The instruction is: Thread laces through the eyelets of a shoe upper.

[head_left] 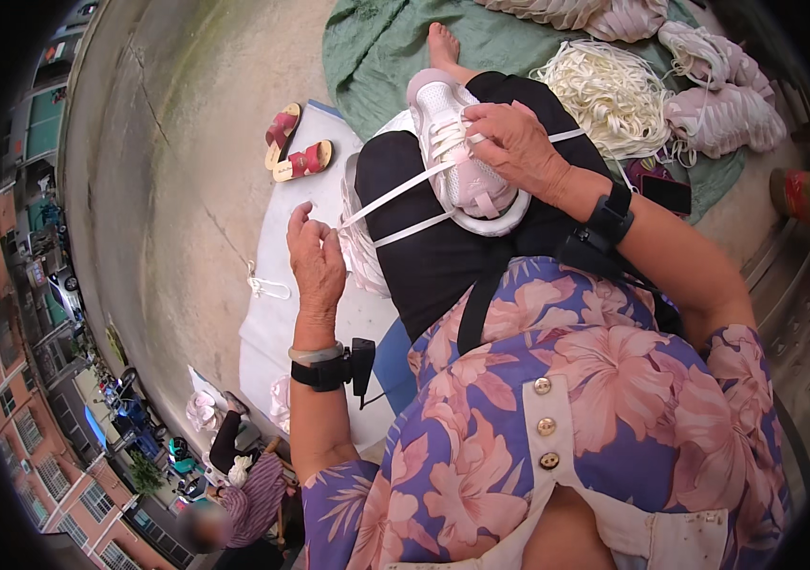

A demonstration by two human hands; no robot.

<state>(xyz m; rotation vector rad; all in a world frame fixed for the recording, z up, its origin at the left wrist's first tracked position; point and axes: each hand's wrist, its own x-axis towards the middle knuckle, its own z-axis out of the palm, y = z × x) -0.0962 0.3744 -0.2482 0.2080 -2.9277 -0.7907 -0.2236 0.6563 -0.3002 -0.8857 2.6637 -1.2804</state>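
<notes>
On my lap rests a pale pink and white sneaker (481,185), its toe pointing away from me. White shoelace (395,198) runs through its upper eyelets and stretches left across my black trousers. My left hand (318,271), out to the left of the shoe, has its fingers closed on the lace. Over the right side of the shoe's opening, my right hand (519,152) is bent with thumb and fingers together at the lacing. Its fingertips partly cover what they pinch, which looks like lace. Another length of lace trails right over my thigh.
A heap of white laces (604,95) lies on a green cloth (376,57), beside bundles of pink shoes (723,119). A phone (663,194) and an oil bottle (804,198) are at right. Red sandals (302,161) stand by a white sheet (277,361). Another person (253,499) sits lower left.
</notes>
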